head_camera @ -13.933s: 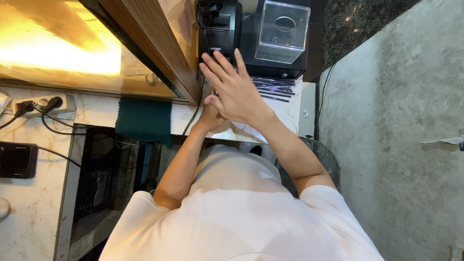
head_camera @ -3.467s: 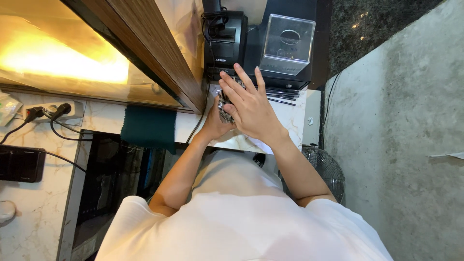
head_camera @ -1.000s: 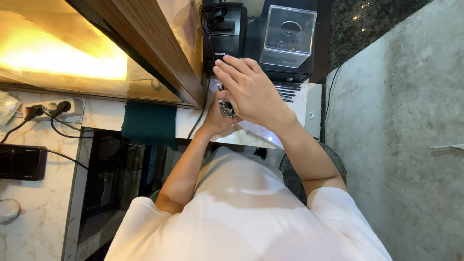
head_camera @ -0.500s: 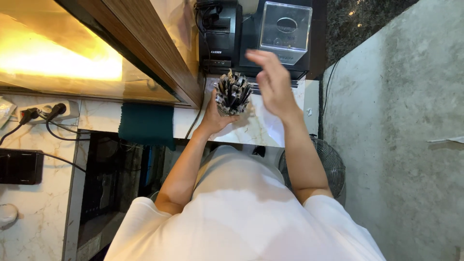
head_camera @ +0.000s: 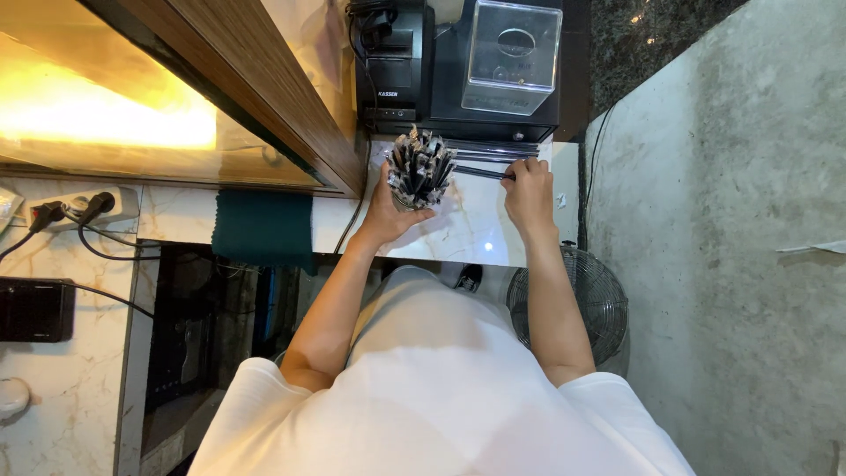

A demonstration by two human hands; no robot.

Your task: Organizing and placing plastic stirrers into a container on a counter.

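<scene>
From where I watch, going left to right: a wall socket [head_camera: 84,207] with plugs sits far out at nine o'clock, then a dark green cloth [head_camera: 262,231] hangs at the counter [head_camera: 471,234] edge. My left hand [head_camera: 388,210] cups the holder [head_camera: 419,167], fingers wrapped around its lower part and clamped on it; it stands on the counter at about twelve o'clock from my chest, packed with dark sticks fanning out at the top. At one o'clock my right hand [head_camera: 529,189] has its fingers pinched together on one loose stick [head_camera: 483,173], lying nearly flat and pointing at the holder. The risk I see is crowding: the bundle looks full and splayed, so pushing another in at a shallow angle could snag, tip the holder, or flick sticks onto the counter. The black machine [head_camera: 458,66] stands just behind, so a jolt could send sticks under it. A fan [head_camera: 577,304] sits below the edge.
</scene>
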